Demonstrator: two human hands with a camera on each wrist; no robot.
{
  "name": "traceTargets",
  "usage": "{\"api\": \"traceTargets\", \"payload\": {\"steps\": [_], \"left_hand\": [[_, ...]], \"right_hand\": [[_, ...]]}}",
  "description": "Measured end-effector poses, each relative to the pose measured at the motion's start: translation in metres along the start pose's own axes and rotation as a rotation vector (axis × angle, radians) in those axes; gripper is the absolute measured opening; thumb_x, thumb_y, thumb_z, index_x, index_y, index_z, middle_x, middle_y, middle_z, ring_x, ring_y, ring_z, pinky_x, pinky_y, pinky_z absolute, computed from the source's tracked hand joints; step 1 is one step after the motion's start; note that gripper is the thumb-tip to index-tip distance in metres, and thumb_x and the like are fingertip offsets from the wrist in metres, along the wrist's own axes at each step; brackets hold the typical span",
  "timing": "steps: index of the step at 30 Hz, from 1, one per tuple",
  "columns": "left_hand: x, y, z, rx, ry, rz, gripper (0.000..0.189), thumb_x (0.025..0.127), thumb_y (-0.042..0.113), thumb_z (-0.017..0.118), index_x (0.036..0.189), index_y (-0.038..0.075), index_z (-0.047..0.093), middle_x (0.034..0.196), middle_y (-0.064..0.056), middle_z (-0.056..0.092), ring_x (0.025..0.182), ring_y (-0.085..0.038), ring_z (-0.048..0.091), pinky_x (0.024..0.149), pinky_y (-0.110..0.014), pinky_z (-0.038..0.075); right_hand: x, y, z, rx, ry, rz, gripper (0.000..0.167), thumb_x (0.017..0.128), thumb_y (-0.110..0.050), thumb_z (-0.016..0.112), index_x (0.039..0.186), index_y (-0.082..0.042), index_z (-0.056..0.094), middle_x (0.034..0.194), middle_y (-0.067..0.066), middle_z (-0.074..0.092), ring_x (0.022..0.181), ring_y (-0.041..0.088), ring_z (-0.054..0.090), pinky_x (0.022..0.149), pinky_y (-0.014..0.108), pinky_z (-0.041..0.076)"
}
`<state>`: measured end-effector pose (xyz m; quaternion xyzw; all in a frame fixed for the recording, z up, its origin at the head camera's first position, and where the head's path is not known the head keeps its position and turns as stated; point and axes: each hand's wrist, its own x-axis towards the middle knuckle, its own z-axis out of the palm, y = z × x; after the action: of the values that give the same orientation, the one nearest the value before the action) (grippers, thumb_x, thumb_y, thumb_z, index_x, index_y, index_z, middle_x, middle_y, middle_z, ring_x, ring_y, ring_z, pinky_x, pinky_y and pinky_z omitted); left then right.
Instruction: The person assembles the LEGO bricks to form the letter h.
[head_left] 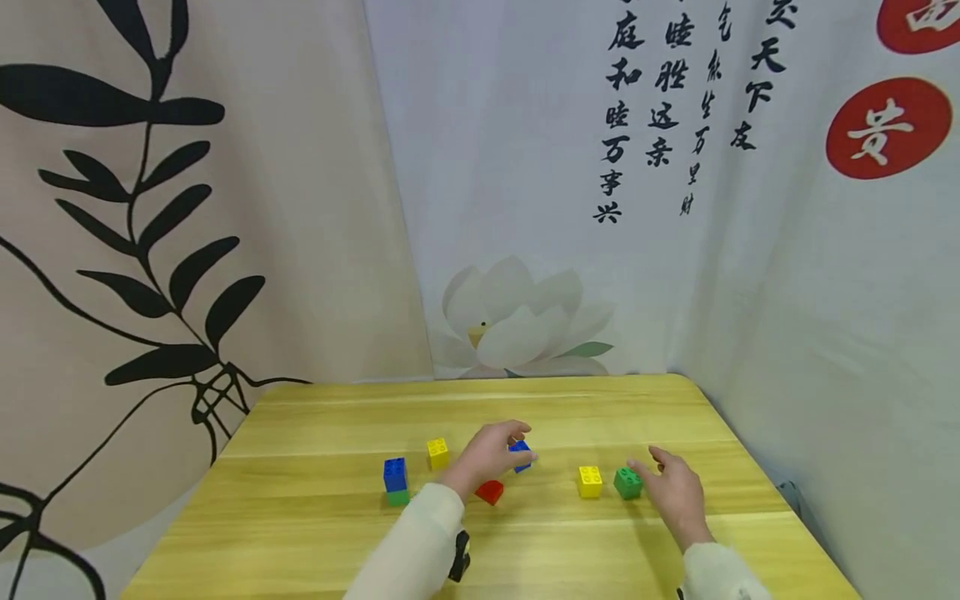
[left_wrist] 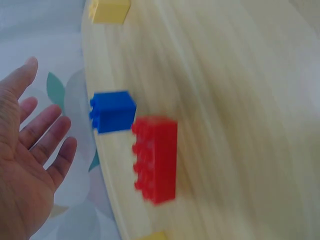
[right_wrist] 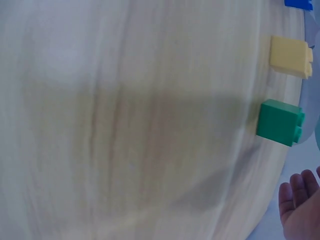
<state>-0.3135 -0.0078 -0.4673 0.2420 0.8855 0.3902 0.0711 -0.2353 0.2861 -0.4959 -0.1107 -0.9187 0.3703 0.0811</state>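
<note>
My left hand point(head_left: 491, 454) is over the table with its fingers loosely extended, holding nothing. It partly covers a blue toy brick point(head_left: 519, 447) in the head view. A longer red brick point(head_left: 490, 492) lies just below that hand; the left wrist view shows the red brick point(left_wrist: 162, 160) with its row of studs beside the blue brick point(left_wrist: 114, 111). At the right, my right hand point(head_left: 677, 496) hovers beside a green brick point(head_left: 627, 482), thumb near its edge and fingers apart. To the left of the green brick stands a yellow brick point(head_left: 589, 482).
Left of the hands, a blue brick point(head_left: 395, 474) sits on a green one point(head_left: 398, 497), with another yellow brick point(head_left: 437, 453) near them. All rest on a wooden table point(head_left: 300, 533). Printed curtains point(head_left: 510, 167) hang behind the table and along its right side.
</note>
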Motion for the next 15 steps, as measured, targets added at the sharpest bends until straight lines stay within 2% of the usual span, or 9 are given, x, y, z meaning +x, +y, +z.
{"api": "traceTargets", "payload": {"steps": [6,9,15], "left_hand": [[0.011,0.004,0.030,-0.057,-0.002,-0.015,0.048,0.090,0.033,0.075,0.132,0.011,0.062,0.123,-0.010,0.064,0.110,-0.029,0.060,0.093,-0.042,0.050],[0.013,0.005,0.043,-0.088,0.003,-0.012,0.048,0.090,0.030,0.075,0.131,0.009,0.061,0.121,-0.011,0.064,0.109,-0.031,0.059,0.092,-0.043,0.050],[0.016,0.007,0.065,-0.108,0.008,-0.022,0.049,0.090,0.028,0.075,0.132,0.007,0.061,0.119,-0.009,0.065,0.110,-0.030,0.059,0.091,-0.043,0.050]], "right_hand": [[-0.005,0.006,0.007,0.018,-0.005,0.047,0.077,0.097,-0.050,0.060,0.141,0.011,0.043,0.141,0.036,0.042,0.125,0.051,0.046,0.097,0.061,0.042],[-0.008,0.008,0.013,0.028,-0.016,0.064,0.074,0.096,-0.044,0.063,0.141,0.011,0.044,0.141,0.036,0.042,0.124,0.051,0.047,0.095,0.061,0.044],[-0.011,0.012,0.019,0.023,0.007,0.068,0.074,0.093,-0.044,0.067,0.138,0.012,0.046,0.136,0.037,0.046,0.120,0.051,0.050,0.092,0.061,0.046]]}}
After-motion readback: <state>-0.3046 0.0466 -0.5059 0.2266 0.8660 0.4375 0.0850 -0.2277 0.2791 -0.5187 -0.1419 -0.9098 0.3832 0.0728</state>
